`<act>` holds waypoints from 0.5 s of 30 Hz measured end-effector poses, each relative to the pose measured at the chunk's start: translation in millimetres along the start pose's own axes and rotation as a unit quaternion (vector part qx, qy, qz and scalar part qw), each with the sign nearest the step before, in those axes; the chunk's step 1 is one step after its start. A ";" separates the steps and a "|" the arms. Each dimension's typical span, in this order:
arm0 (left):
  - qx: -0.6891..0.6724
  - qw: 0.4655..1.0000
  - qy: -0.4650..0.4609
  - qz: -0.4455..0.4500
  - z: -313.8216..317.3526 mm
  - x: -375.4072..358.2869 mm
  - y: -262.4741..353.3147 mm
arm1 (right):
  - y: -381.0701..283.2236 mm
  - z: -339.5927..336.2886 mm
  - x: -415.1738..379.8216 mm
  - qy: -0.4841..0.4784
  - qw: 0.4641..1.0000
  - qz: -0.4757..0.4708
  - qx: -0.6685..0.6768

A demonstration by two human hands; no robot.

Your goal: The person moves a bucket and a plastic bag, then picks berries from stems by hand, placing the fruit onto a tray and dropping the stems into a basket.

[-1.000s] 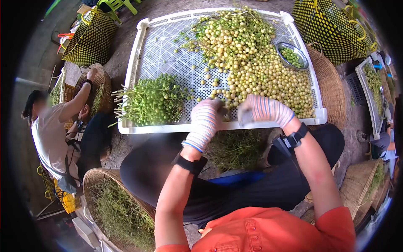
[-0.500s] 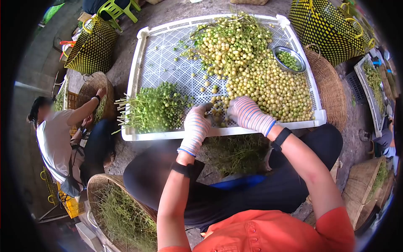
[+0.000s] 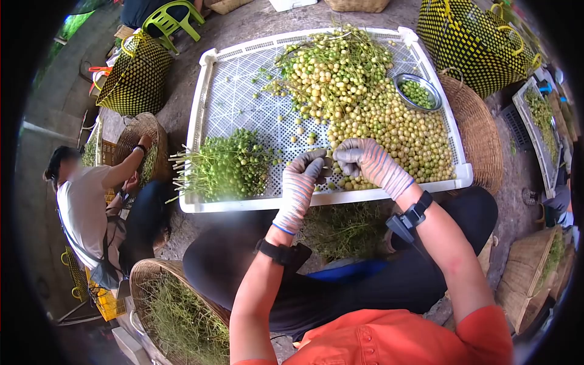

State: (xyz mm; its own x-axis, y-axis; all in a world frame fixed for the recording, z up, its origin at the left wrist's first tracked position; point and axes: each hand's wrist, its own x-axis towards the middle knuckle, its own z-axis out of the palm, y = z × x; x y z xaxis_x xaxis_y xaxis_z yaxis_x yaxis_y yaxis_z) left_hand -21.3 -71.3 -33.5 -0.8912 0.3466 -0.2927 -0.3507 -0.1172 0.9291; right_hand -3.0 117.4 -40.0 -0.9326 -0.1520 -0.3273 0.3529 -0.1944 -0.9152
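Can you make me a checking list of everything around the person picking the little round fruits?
Surface: white perforated tray on the ground.
Job's things: loose yellow fruits; yellow clusters on stems; green bunch.
Clutter: metal bowl of green fruits; bare stems under the tray edge.
Hands: gloved left hand and right hand meet over a small piece.
Cables: nothing seen.
Surroundings: checked baskets, wicker baskets, another person at left.

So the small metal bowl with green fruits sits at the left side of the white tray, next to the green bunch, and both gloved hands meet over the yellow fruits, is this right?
Not quite. The metal bowl sits at the right side of the white tray, beside the yellow fruits, far from the green bunch. The head view shows it. The left hand and right hand do meet over the yellow fruits.
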 end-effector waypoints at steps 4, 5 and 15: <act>0.113 0.991 -0.008 0.069 -5.4 6.7 -11.0 | -19.4 9.7 -17.3 -0.010 0.995 0.019 -0.093; 0.113 0.993 0.019 0.037 -8.0 9.4 -9.4 | -18.1 11.6 -22.2 -0.062 0.988 0.011 -0.140; 0.265 0.911 0.286 0.133 -34.6 196.7 32.9 | -19.1 37.4 -54.3 -0.168 0.809 -0.095 -0.556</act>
State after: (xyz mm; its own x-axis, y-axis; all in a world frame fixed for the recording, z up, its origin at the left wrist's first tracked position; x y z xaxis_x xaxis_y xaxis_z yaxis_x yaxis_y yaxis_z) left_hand -218.1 -39.2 -68.3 -0.9817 -0.1882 0.0291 -0.0479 0.3917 0.9188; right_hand 43.7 93.1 4.0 -0.8227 -0.5134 -0.2442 -0.2549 0.7171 -0.6487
